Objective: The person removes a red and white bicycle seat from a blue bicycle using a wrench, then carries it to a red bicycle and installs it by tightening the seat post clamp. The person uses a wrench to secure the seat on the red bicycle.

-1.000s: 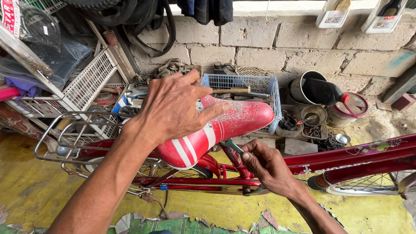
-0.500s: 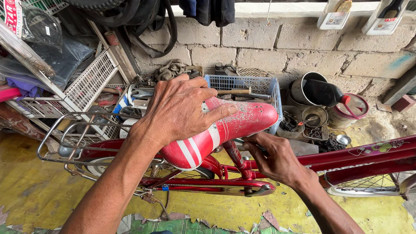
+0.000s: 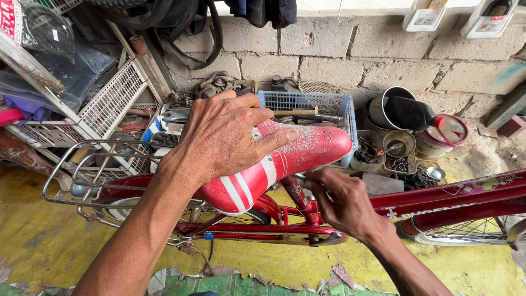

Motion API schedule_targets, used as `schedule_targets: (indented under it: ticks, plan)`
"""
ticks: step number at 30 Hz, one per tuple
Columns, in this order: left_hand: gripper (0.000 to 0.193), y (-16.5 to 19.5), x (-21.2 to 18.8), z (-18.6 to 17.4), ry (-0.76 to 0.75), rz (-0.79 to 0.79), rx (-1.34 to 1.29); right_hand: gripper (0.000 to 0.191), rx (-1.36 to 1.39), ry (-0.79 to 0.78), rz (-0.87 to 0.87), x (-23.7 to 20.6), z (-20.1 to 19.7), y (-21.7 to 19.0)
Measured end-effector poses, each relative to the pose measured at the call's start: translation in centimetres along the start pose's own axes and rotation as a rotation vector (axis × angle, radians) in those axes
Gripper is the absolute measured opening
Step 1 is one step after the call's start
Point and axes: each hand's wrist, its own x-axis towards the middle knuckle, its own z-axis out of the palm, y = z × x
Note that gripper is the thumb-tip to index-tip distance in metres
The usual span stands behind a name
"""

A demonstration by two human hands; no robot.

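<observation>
Pressing down flat on a red bike saddle (image 3: 285,159) with white stripes, the left hand (image 3: 224,137) sits right in the middle of the frame, palm on top and fingers spread across the cracked, peeling upper surface, thumb running along the side toward the saddle's nose. So that hand is open and laid over the seat, not wrapped round it.

The right hand (image 3: 342,203) is just below and to the right, tucked under the nose of the saddle near the seat post (image 3: 296,194). Its fingers are curled in together at the clamp area where the post meets the red frame (image 3: 438,205), but whether they're pinching a bolt or a small tool I honestly can't tell, it's hidden by the fingers.

The bike runs across the lower half of the picture, with a wire rear rack (image 3: 82,164) at centre left and a bit of wheel (image 3: 466,235) at lower right. Floor underneath is yellow (image 3: 49,246) with chipped paint.

Behind the saddle, upper centre, a blue plastic basket (image 3: 329,104) holds tools, sitting against a grey block wall (image 3: 339,44). Right of it there's a metal pot (image 3: 389,107) and a red-rimmed tin (image 3: 446,134), plus small trays of nuts and chain bits (image 3: 397,156). Upper left is white wire shelving (image 3: 109,104) with bags and junk, and tyres hanging above (image 3: 164,16).
</observation>
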Motion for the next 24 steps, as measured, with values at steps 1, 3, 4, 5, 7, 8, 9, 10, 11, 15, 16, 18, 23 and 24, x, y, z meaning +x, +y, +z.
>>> schedule_targets:
  ticks: [1,3,4,5,7,8,9,10,11,15,16,18,23,24]
  plan:
    - [0.072,0.0,0.0,0.0,-0.011,-0.01,0.005,0.021,-0.014,-0.02,-0.005,0.1,0.0,-0.1]
    - [0.072,0.0,-0.1,0.0,-0.014,-0.018,0.007,0.023,-0.023,-0.023,-0.047,0.3,-0.1,-0.1]
    - [0.072,0.0,-0.1,0.0,-0.004,-0.012,0.003,0.026,-0.02,-0.005,-0.083,0.3,-0.3,0.0]
    - [0.072,0.0,-0.1,0.0,0.006,-0.003,-0.003,0.028,-0.021,0.014,-0.116,0.4,-0.5,0.1]
    - [0.071,0.1,-0.1,0.1,-0.006,-0.005,-0.007,0.025,-0.061,-0.072,-0.03,0.6,-1.0,0.7]
    - [0.07,0.1,-0.1,0.0,-0.011,-0.01,-0.007,0.023,-0.079,-0.116,0.01,0.7,-1.2,1.0]
    - [0.07,0.1,-0.1,0.0,-0.005,-0.012,-0.006,0.018,-0.126,-0.124,-0.008,0.7,-1.4,1.2]
    - [0.07,0.0,-0.1,0.0,0.0,-0.014,-0.006,0.013,-0.172,-0.131,-0.025,0.7,-1.5,1.4]
    - [0.07,0.1,-0.1,0.0,0.005,-0.015,-0.005,0.007,-0.219,-0.139,-0.041,0.5,-1.3,1.5]
    - [0.07,0.1,-0.1,-0.1,0.031,-0.002,-0.009,0.007,0.068,0.065,0.068,-0.8,2.0,0.9]
    - [0.07,0.1,-0.1,-0.1,0.025,-0.01,-0.011,0.008,0.114,0.136,0.123,-1.7,3.9,0.1]
    - [0.07,0.1,-0.1,-0.1,0.014,-0.013,-0.019,0.009,0.145,0.214,0.195,-2.5,5.6,-0.1]
    - [0.07,0.1,-0.2,-0.1,0.05,-0.004,-0.025,0.01,0.083,0.244,0.167,-3.0,6.2,0.6]
    - [0.07,0.1,-0.2,-0.1,0.041,-0.001,-0.028,0.01,0.078,0.283,0.154,-2.9,5.9,0.7]
